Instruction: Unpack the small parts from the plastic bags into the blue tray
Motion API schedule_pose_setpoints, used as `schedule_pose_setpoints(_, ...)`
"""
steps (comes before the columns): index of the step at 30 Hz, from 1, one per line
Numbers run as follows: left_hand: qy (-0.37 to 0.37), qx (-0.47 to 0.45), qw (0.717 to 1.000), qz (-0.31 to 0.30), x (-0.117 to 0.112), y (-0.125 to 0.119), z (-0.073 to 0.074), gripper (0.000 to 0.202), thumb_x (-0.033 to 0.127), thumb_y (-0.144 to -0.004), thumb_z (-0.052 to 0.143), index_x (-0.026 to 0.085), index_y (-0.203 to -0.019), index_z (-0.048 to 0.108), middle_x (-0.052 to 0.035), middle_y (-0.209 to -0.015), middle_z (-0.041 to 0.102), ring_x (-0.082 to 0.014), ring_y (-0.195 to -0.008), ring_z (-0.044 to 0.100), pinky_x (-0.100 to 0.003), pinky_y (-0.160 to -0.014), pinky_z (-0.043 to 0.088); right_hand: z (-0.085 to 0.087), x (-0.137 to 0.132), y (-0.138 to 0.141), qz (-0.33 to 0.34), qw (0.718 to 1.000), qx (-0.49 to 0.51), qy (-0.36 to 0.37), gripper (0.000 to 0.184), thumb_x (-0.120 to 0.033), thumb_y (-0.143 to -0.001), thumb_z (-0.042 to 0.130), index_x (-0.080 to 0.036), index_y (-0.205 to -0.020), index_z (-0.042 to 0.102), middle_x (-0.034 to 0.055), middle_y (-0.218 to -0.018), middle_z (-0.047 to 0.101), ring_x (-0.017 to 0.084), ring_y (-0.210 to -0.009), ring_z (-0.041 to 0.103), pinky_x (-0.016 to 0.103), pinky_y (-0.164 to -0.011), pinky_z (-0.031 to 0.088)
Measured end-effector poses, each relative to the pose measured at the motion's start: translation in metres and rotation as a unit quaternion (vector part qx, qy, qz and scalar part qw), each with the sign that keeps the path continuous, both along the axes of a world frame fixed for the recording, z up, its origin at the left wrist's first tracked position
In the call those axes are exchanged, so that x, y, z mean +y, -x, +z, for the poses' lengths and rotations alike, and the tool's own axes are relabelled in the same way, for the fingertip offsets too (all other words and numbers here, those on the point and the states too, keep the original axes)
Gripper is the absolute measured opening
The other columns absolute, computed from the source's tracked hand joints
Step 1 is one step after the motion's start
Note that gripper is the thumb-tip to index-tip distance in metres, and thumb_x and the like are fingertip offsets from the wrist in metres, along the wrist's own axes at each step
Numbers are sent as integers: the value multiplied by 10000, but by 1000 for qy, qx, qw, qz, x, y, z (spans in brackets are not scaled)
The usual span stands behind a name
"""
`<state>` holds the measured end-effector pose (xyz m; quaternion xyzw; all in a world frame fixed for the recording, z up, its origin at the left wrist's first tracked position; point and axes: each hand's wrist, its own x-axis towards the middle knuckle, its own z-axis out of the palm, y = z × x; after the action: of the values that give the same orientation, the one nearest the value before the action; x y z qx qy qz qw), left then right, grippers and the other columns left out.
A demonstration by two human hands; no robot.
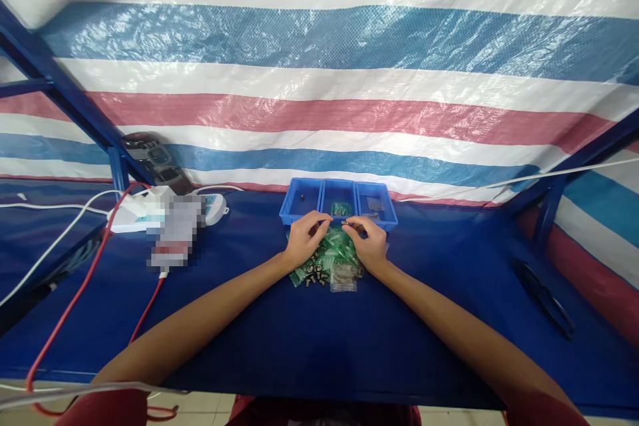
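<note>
While the right hand [370, 245] pinches a small dark piece [345, 222], the left hand [305, 241] faces it, fingers curled, grip too small to tell; the pile [333, 250] lies beneath, bins [303, 190] just beyond, presumably for easy reach.

Pile of packets [330, 254] on table [349, 339], three trays [339, 192] beyond at twelve o'clock, corded device [174, 233] at nine, slender object [534, 284] at three.
</note>
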<state>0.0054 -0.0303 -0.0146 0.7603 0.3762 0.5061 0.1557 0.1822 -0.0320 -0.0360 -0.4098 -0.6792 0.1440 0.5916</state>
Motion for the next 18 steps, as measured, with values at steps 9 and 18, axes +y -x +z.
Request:
schedule_pose_setpoints(9,19,-13,999,-28,3,2,-1,179,288,-905,529,166,-934,656,-40,-823,627,-81,-534,495,-210,-509,404,2,-2,0,1,1000,-9,-9,141,-335,-833,619,-197,-829,648,33,-769,671,149,-615,592,289,-604,510)
schedule_pose_setpoints(18,-47,78,994,-60,2,2,-3,230,295,-929,493,192,-1084,628,-82,-969,653,-134,-727,607,-245,-633,494,2,-1,1,16,999,-18,-26,110,-304,-837,621,-198,-836,650,36,-766,657,143,-599,573,280,-561,498)
